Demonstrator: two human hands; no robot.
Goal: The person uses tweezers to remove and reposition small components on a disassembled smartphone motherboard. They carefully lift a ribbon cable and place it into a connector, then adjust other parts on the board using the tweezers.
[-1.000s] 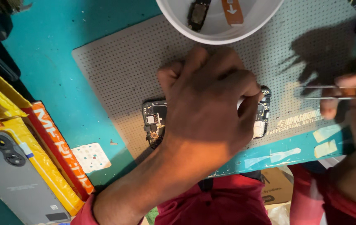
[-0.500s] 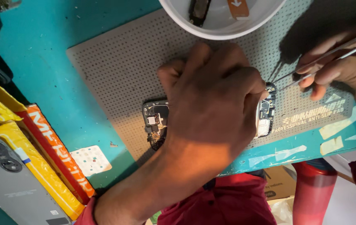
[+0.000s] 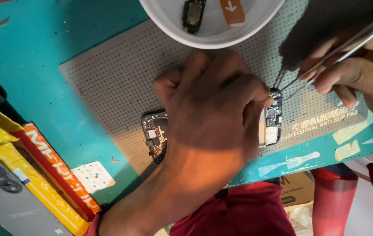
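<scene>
My left hand (image 3: 212,118) lies fingers-down over the middle of an opened phone (image 3: 153,137), pressing it onto a grey perforated mat (image 3: 108,83). Only the phone's two ends show, with bare circuit parts at the left end and at the right end. My right hand (image 3: 361,74) comes in from the right and grips thin metal tweezers (image 3: 343,43). The tweezer tips touch the top corner of the phone's right end, next to my left fingertips.
A white bowl (image 3: 247,35) at the mat's far edge holds a small black part (image 3: 193,15) and an orange strip (image 3: 232,9). Yellow and orange boxes (image 3: 60,170) and a grey phone back (image 3: 7,201) lie at the left on the teal table (image 3: 29,52), beside a dotted white card (image 3: 94,177).
My right hand has moved in from the right edge and brought the tweezer tips down to the phone's right end. My left hand has stayed on the phone.
</scene>
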